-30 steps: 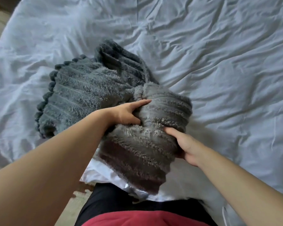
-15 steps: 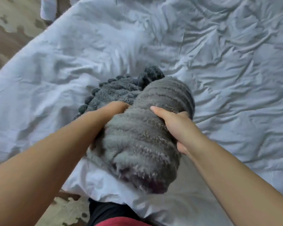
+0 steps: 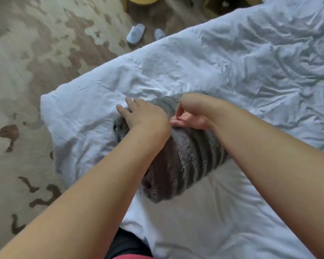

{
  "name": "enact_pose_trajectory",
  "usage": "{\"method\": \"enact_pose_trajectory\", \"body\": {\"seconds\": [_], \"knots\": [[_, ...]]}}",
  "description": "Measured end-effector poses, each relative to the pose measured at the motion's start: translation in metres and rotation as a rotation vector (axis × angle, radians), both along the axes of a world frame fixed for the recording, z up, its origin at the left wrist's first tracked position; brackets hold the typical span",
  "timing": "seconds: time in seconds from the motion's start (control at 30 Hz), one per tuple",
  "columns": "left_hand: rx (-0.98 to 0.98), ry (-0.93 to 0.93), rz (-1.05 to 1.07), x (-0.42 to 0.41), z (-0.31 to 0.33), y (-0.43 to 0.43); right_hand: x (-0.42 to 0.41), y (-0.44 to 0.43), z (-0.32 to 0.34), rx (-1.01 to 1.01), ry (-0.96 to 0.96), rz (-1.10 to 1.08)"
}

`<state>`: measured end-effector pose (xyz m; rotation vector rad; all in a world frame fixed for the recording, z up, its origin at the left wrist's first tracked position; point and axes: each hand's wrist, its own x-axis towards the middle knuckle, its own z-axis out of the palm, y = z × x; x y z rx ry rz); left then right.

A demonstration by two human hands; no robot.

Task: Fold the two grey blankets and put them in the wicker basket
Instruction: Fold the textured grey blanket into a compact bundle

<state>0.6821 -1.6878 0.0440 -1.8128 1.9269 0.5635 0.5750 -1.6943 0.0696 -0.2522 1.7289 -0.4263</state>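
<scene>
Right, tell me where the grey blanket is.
Head view, centre: the grey blanket is bundled at the corner of the white bed, the left hand resting on its far end, the right hand alongside.

Both bare forearms reach forward and bring the hands close together. The left hand [image 3: 144, 116] lies palm down, fingers straight and slightly spread. The right hand [image 3: 190, 116] bends sharply at the wrist, palm turned leftward, fingers loosely curled; whether they grip anything cannot be told.
</scene>
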Motion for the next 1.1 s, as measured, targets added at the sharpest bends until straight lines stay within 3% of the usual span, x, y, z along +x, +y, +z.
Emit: {"method": "enact_pose_trajectory", "body": {"seconds": [0.07, 0.17, 0.2, 0.23, 0.33, 0.57, 0.7, 0.83, 1.1], "knots": [[-0.051, 0.003, 0.046, -0.007, 0.001, 0.007, -0.015, 0.011, 0.004, -0.046, 0.080, 0.229], [-0.066, 0.037, 0.067, -0.017, 0.007, 0.014, -0.029, 0.026, -0.002, -0.199, 0.671, 0.851], [-0.053, 0.022, 0.065, -0.022, 0.009, 0.015, -0.029, 0.032, -0.005, -0.238, 0.815, 0.979], [-0.046, 0.004, 0.066, -0.027, 0.013, 0.015, -0.028, 0.038, -0.009, -0.283, 0.842, 1.017], [-0.087, 0.063, 0.113, -0.040, 0.014, 0.019, -0.028, 0.049, -0.026, -0.371, 0.737, 1.039], [-0.425, 0.385, 0.104, 0.007, -0.042, 0.056, -0.059, 0.054, -0.055, -0.646, 1.032, 1.162], [-0.548, 0.458, 0.165, 0.018, -0.064, 0.059, -0.080, 0.059, -0.084, -0.660, 0.948, 0.914], [-0.559, 0.544, 0.182, 0.009, -0.083, 0.060, -0.083, 0.064, -0.116, -0.690, 0.891, 0.809], [-0.722, 0.682, 0.211, 0.014, -0.191, 0.021, -0.062, 0.031, -0.207, -0.952, 1.076, 0.605]]}}
